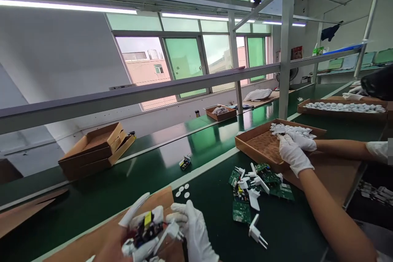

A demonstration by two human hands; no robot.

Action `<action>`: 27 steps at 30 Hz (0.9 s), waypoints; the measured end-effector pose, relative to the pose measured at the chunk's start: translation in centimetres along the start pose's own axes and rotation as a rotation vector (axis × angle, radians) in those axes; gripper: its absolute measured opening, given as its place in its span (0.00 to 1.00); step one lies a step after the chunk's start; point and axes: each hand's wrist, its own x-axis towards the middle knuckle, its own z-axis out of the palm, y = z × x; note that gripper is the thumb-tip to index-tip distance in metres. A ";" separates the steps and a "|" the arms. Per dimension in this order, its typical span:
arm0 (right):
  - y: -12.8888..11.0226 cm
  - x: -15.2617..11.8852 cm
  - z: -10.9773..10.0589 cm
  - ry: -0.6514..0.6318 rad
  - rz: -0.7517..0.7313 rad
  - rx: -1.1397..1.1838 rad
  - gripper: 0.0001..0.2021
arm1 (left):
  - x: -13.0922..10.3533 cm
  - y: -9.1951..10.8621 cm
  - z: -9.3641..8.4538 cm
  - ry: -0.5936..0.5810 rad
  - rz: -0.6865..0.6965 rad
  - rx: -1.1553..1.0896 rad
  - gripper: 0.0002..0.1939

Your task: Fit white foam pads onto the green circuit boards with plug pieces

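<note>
My left hand [143, 249], with white covering on its fingers, grips a small circuit board [149, 226] carrying a yellow-topped part and dark components. Beside that board is a white two-pin plug [172, 231], slightly blurred. My white-gloved right hand [196, 233] has its fingers curled at the plug, seemingly holding it; the exact contact is partly hidden. Both hands are over a brown cardboard sheet [167, 200] at the belt's near side. Several white discs [186, 195] lie just beyond. Green circuit boards [241, 212] and white plug pieces [254, 199] form a pile to the right.
A co-worker's gloved hands [293, 153] reach into a cardboard tray [254, 157] of white parts. Another tray [340, 116] stands farther right. Stacked trays [87, 159] sit at left. A small assembly [185, 162] lies on the green belt [147, 172]. A metal post [287, 49] rises behind.
</note>
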 end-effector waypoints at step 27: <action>4.4 0.4 0.3 -0.075 -0.098 0.496 0.14 | 8.3 10.7 16.9 -0.951 0.195 1.079 0.17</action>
